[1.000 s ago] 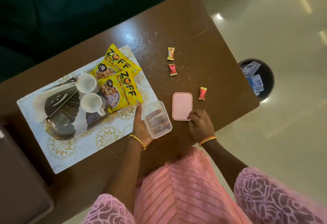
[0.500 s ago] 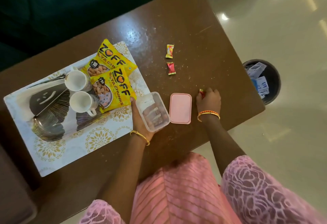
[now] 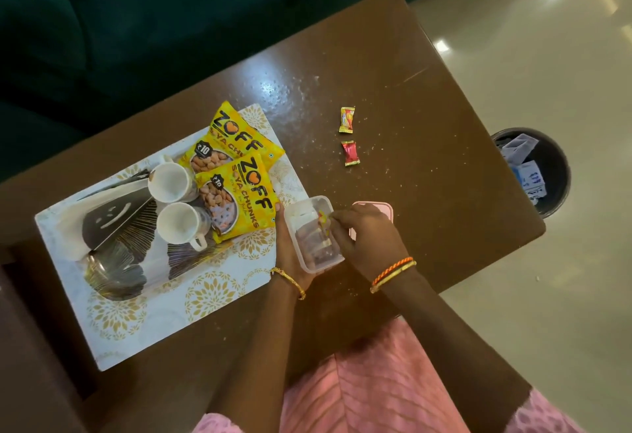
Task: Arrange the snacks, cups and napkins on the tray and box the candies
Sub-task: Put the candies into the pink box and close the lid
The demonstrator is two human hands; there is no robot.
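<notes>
A clear plastic box rests on the brown table, steadied from its left side by my left hand. My right hand is over the box and pinches a small wrapped candy just above its opening. The pink lid lies right of the box, mostly hidden by that hand. Two more candies lie farther back: a yellow-red one and a red one. On the white patterned tray sit two yellow snack packets, two white cups and dark napkins.
A dark bin with papers stands on the pale floor beyond the table's right edge. A dark green sofa runs along the far side. Crumbs speckle the tabletop around the loose candies.
My right hand picked up the candy that lay right of the lid and carried it left over the box. My left hand stayed on the box.
</notes>
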